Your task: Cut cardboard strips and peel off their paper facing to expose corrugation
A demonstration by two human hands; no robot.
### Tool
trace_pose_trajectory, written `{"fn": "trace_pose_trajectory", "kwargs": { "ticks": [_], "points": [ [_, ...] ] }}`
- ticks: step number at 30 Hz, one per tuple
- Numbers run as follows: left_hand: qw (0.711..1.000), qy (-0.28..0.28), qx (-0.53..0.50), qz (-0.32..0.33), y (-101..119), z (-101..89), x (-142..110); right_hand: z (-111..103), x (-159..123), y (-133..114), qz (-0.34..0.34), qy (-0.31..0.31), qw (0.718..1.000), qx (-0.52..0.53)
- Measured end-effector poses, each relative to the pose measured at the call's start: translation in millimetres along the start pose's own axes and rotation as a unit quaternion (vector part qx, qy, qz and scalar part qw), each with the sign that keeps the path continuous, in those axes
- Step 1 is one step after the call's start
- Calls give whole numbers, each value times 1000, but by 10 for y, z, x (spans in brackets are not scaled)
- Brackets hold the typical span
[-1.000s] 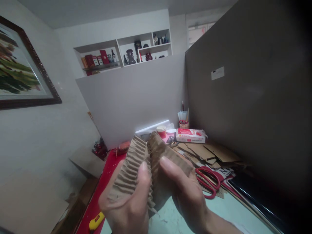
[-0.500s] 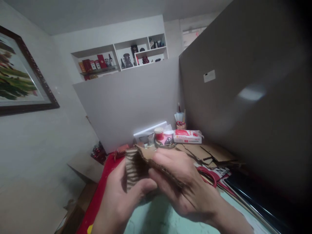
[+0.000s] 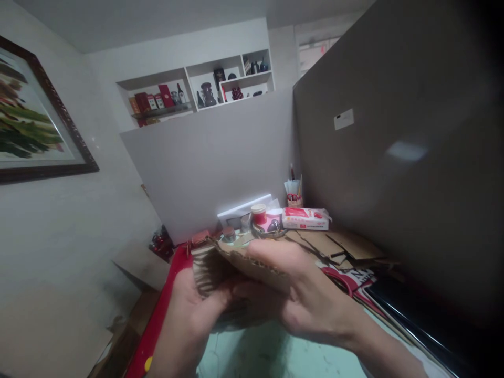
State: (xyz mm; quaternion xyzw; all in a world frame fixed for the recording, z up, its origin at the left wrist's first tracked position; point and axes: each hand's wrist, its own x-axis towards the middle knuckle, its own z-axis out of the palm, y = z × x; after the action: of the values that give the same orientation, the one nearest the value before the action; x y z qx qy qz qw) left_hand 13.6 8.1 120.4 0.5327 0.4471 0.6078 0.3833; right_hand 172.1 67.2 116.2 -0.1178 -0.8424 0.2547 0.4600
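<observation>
Just above the green bench [image 3: 315, 357], a bent piece of cardboard [image 3: 238, 261] is held by both hands. Its ribbed side is gripped by the curled left hand [image 3: 192, 315], and its other flap is pinched by the right hand [image 3: 303, 296]. Part of the bench is blocked from sight by them, and a red handle [image 3: 342, 281] is partly covered by the right hand. Flat cardboard scraps [image 3: 356, 247] are piled to the right. Farther back, a red cup [image 3: 259, 216], a white and red pack [image 3: 306, 219] and a pencil pot [image 3: 295, 201] are set out. The back is closed off by a grey board [image 3: 212, 168], the right side by a darker board [image 3: 413, 199]. A big N can be read on a red and white sheet [image 3: 363, 276]. The print on the pack and on the white label [image 3: 344, 119] of the darker board is too small to be read.
</observation>
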Motion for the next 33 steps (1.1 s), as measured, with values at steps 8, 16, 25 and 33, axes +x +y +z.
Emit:
{"fn": "trace_pose_trajectory", "kwargs": {
  "ticks": [8, 16, 25, 33],
  "points": [
    [988, 23, -151, -16, 3, 148, -72, 26, -52, -115, -27, 21, 999, 19],
    [969, 70, -229, -54, -25, 287, -108, -28, -40, -118, 74, 50, 987, 137],
    [978, 64, -195, -38, -64, 268, -88, -92, -17, -124, 58, 24, 991, 114],
    [998, 34, -43, 34, -137, 105, 25, -133, -80, -57, -53, -69, 976, -201]
  ]
}}
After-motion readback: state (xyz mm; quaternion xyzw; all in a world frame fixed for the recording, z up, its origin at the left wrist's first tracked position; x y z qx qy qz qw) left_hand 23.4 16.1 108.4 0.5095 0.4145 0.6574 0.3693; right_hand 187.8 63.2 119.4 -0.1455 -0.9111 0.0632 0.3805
